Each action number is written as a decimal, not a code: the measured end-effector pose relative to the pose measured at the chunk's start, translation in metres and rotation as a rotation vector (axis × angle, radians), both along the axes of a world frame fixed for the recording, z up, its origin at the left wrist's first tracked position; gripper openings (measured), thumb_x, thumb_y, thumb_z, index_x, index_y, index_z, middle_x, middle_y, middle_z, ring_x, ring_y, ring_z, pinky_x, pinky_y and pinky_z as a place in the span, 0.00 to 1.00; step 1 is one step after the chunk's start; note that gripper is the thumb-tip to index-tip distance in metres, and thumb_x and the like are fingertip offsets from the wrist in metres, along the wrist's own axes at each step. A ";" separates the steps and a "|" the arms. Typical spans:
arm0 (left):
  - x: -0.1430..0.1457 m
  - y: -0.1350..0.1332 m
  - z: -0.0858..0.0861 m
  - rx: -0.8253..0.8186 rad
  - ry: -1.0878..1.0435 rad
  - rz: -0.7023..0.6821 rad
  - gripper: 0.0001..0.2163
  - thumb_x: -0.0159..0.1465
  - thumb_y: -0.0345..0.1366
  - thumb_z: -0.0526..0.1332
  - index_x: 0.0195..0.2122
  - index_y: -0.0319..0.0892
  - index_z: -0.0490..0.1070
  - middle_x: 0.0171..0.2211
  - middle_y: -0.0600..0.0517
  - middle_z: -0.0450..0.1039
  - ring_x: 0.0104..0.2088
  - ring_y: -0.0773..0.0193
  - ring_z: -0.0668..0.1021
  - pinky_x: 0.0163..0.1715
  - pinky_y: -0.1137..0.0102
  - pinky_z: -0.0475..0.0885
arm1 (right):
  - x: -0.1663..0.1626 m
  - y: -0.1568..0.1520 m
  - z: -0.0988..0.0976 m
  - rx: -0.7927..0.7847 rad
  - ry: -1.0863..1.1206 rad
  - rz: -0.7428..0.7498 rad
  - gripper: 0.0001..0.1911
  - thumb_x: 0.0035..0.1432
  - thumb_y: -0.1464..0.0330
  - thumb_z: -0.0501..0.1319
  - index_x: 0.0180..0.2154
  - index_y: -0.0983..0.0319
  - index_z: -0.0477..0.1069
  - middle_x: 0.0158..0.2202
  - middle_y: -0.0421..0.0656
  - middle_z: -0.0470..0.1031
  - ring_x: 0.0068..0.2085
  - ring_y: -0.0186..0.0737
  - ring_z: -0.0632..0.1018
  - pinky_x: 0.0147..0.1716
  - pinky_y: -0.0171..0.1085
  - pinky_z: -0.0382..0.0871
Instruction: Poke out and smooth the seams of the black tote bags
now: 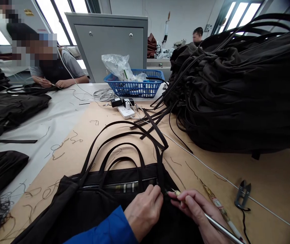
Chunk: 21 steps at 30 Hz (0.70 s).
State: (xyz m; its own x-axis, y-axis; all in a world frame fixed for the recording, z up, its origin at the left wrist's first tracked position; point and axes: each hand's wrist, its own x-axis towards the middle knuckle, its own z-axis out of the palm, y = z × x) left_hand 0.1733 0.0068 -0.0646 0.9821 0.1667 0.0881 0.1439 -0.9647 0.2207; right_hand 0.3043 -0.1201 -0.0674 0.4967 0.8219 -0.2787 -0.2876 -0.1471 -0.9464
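One black fabric bag (91,203) lies under both hands, with four arched straps (124,122) and one zipper (94,185) beyond the left hand (145,210). That hand bunches its fingers on the bag beside a strap base — whether it pinches cloth, I cannot tell. The right hand (195,210) grips one silver-shafted, pen-like tool (221,228), tip close to the left fingertips. Just right of the right hand lies one tape-wrapped stick (216,201); farther right, one pair of thread snips (242,195). Well beyond both hands — one white power strip (126,112), two black adapters (116,102) and one blue basket (134,89).
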 end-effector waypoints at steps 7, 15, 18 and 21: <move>-0.001 0.009 -0.008 -0.186 -0.105 0.108 0.07 0.63 0.22 0.52 0.33 0.38 0.66 0.32 0.50 0.69 0.29 0.65 0.75 0.30 0.72 0.75 | 0.008 0.003 0.003 -0.102 -0.151 0.160 0.21 0.58 0.50 0.57 0.37 0.61 0.74 0.42 0.45 0.75 0.41 0.43 0.77 0.45 0.36 0.70; 0.000 0.009 -0.008 -0.168 -0.077 0.150 0.06 0.63 0.23 0.52 0.34 0.40 0.63 0.29 0.53 0.69 0.27 0.64 0.76 0.26 0.72 0.74 | 0.000 0.009 0.013 -0.158 -0.307 0.126 0.18 0.55 0.52 0.60 0.30 0.60 0.72 0.36 0.44 0.78 0.40 0.42 0.77 0.38 0.30 0.69; 0.001 0.008 -0.013 -0.126 -0.086 0.141 0.06 0.63 0.23 0.51 0.34 0.40 0.63 0.29 0.53 0.69 0.27 0.65 0.76 0.26 0.72 0.74 | 0.000 0.010 0.011 -0.175 -0.345 0.133 0.18 0.55 0.52 0.60 0.29 0.61 0.74 0.39 0.45 0.78 0.37 0.43 0.78 0.38 0.32 0.70; 0.001 0.008 -0.012 -0.129 -0.079 0.132 0.06 0.64 0.23 0.50 0.34 0.40 0.63 0.29 0.53 0.69 0.27 0.64 0.76 0.25 0.72 0.74 | 0.001 0.010 0.009 -0.159 -0.362 0.143 0.17 0.56 0.54 0.60 0.30 0.60 0.75 0.40 0.46 0.78 0.43 0.45 0.77 0.42 0.33 0.70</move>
